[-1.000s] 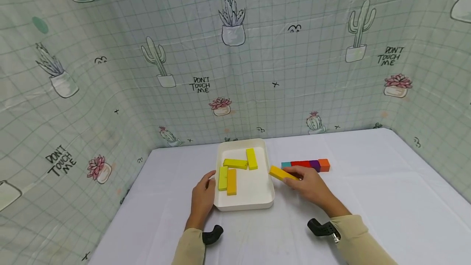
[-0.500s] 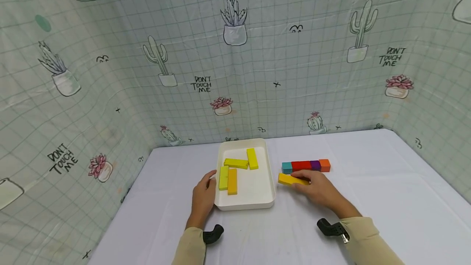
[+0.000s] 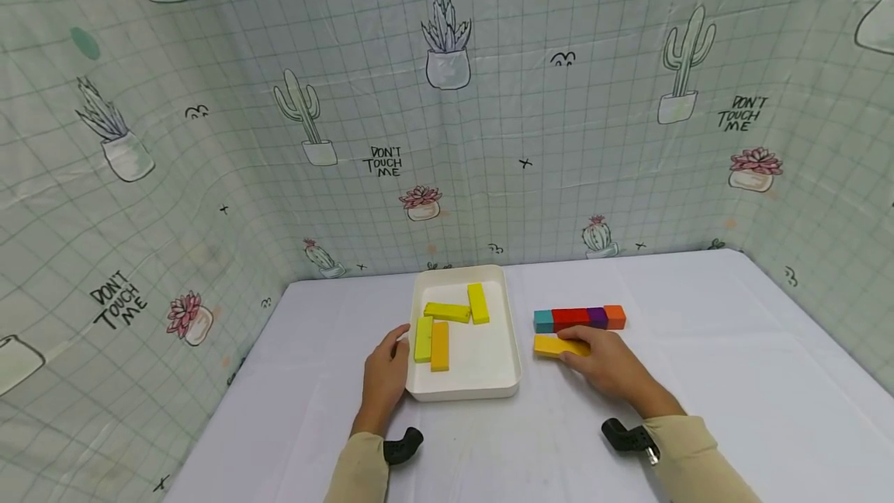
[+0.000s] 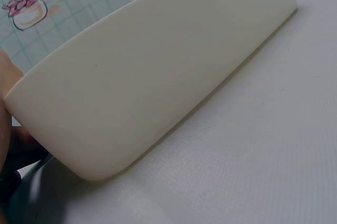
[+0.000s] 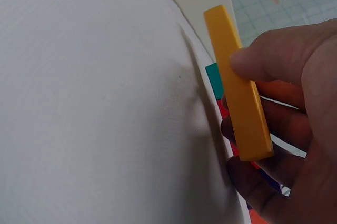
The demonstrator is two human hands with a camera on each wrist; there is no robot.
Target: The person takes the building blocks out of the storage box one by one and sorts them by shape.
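Observation:
My right hand [image 3: 602, 359] pinches a yellow-orange rectangular block [image 3: 552, 346], thumb on one side and fingers on the other. The right wrist view shows the block [image 5: 239, 92] lengthwise in the grip. It is just in front of a row of coloured blocks: teal [image 3: 543, 322], red [image 3: 570, 319], purple [image 3: 597, 317] and orange [image 3: 615, 317]. My left hand [image 3: 386, 375] rests against the left wall of a white tray [image 3: 489, 388]; its fingers are partly hidden. Inside the tray lie yellow-green blocks [image 3: 447, 312] and one yellow-orange block [image 3: 439, 346].
A white cloth [image 3: 503, 456] covers the table. Behind it hangs a patterned curtain [image 3: 489, 130] with cactus drawings. Black wrist mounts [image 3: 403, 446] stick out from both sleeves.
My right hand has carried the yellow-orange block from beside the tray's rim rightward and down, to in front of the coloured row. The left hand and tray stay put.

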